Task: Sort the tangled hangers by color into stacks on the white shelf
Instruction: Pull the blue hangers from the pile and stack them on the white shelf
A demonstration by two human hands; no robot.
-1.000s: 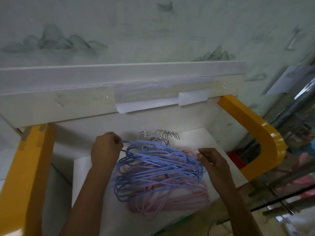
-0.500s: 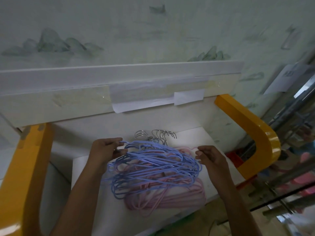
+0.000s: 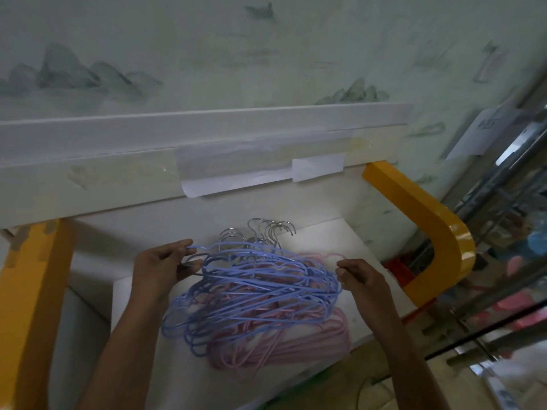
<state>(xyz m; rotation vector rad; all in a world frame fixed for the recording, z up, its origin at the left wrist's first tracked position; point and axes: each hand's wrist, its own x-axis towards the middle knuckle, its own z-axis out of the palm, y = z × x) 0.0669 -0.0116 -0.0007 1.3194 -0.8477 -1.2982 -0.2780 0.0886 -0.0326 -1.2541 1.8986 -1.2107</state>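
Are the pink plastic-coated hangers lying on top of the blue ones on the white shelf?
No, the blue plastic-coated hangers lie on top, and the pink plastic-coated hangers show underneath them on the white shelf.

I see blue hangers [image 3: 251,294] over pink hangers [image 3: 296,347], silver hooks [image 3: 266,232] at twelve o'clock, a white shelf [image 3: 142,365], yellow frame [image 3: 426,229], and pale wallpaper [image 3: 207,54] with grey-green mountains.

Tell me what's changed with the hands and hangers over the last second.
The left hand has opened from a fist, its fingers now pinching the left ends of the blue hangers, which have spread slightly leftward. The right hand stays gripping their right ends. The pink hangers still lie underneath on the white shelf.
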